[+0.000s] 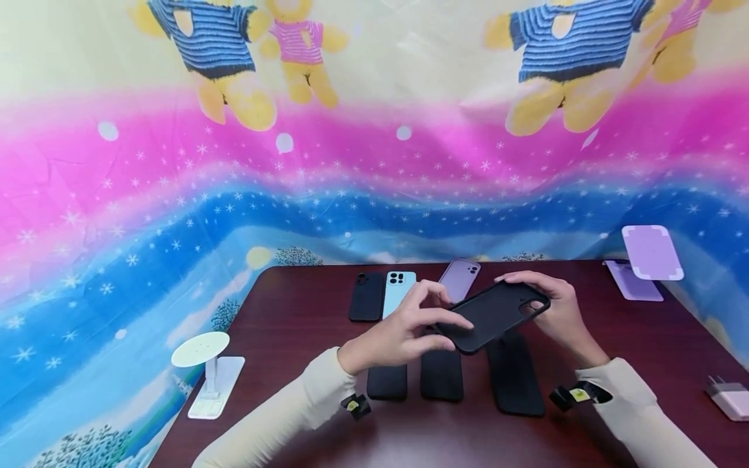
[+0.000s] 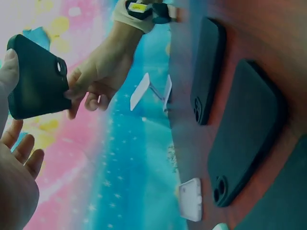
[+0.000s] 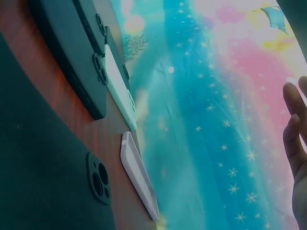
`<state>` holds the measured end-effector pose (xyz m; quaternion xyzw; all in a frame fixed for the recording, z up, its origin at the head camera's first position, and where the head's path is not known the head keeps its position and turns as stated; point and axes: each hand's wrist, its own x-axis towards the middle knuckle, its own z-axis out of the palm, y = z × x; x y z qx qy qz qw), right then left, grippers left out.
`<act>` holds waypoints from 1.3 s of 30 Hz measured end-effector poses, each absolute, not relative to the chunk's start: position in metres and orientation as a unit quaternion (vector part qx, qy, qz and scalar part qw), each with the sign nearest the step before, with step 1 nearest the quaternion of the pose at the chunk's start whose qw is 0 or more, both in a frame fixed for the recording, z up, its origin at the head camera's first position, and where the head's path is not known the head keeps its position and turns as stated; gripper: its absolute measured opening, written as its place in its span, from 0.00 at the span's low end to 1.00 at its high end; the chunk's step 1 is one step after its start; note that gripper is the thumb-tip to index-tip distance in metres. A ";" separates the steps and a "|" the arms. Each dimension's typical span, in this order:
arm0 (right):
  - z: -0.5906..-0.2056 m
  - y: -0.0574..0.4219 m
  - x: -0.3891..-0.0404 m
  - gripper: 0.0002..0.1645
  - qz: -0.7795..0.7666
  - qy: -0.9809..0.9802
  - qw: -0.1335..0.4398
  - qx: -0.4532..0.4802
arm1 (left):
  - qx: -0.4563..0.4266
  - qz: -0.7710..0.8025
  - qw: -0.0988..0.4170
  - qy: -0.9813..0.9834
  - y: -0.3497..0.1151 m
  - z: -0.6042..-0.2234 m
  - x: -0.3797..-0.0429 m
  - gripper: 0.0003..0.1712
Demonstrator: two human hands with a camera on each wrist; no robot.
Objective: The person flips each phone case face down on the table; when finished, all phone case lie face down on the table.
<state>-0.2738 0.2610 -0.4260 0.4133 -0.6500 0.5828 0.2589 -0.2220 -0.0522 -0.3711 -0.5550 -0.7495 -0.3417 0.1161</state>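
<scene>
A black phone case with a camera cutout is held up tilted above the table, its hollow inner side showing in the head view. My left hand pinches its left end, with a finger reaching over the inside. At the cutout end, my right hand grips the case, thumb and fingers on its edges. In the left wrist view the same case appears between both hands. Just below it lie three black phone cases, a left one, a middle one and a right one.
Behind lie another black case, a light blue case and a purple case. A white stand is on the left, a purple stand at the back right. A charger plug lies near the right edge.
</scene>
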 end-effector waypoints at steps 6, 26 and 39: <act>-0.422 0.255 -0.271 0.19 0.594 -0.637 0.255 0.420 | -0.518 -0.394 0.052 -0.758 -0.057 -0.377 -0.228 0.26; -0.418 0.262 -0.266 0.30 0.521 -0.738 0.231 0.361 | -0.572 -0.404 0.073 -0.710 -0.056 -0.387 -0.232 0.12; -0.407 0.278 -0.257 0.36 0.497 -0.786 0.135 0.343 | -0.563 -0.359 0.145 -0.730 -0.057 -0.387 -0.232 0.13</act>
